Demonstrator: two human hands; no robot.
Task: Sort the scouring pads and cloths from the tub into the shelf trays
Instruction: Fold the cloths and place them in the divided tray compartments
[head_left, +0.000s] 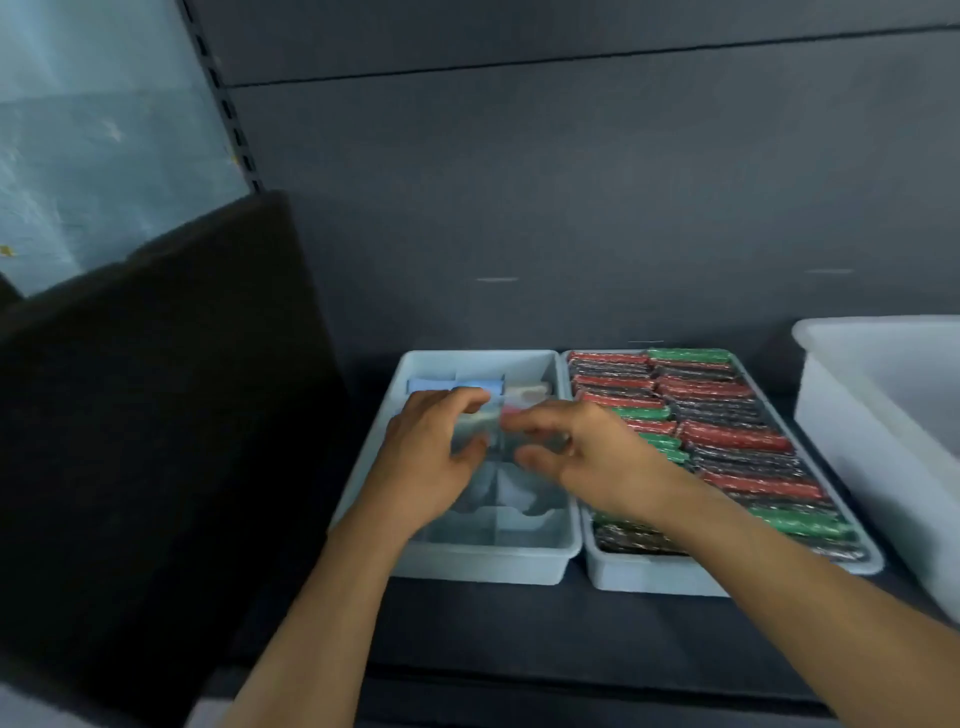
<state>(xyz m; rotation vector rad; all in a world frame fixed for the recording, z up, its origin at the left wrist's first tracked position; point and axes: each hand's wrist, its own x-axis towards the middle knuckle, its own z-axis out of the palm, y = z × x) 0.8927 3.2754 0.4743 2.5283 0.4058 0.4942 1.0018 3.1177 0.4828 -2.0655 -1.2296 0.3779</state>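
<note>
Both hands are inside the left tray (483, 564), the divided one of two pale trays standing side by side on the dark shelf (519, 623). The left hand (428, 457) grips the left end of a clear-wrapped cloth pack (497, 434), fingers curled over its top and thumb beneath. The right hand (582, 452) takes the opposite end, fingers and thumb curled in what reads as a pinching grip, though motion blur softens the contact. The pack lies directly between the two grips, neither hand nearer than the other. Its long axis runs left to right across the tray, at right angles to the tray's front-to-back length. It is held over the middle of the tray, just in front of the blue cloths (447, 387) and a pale pack (527, 394) in the rear row, which also lie crosswise. Judgement: the pack is being placed next to that row, so the coming move is a short lowering with the crosswise heading kept; the centre divider (496, 525) is the likely snag. The right tray (649, 577) is filled with red, green and black scouring pads (737, 441). The white tub (857, 415) stands well apart at far right, its contents out of view
</note>
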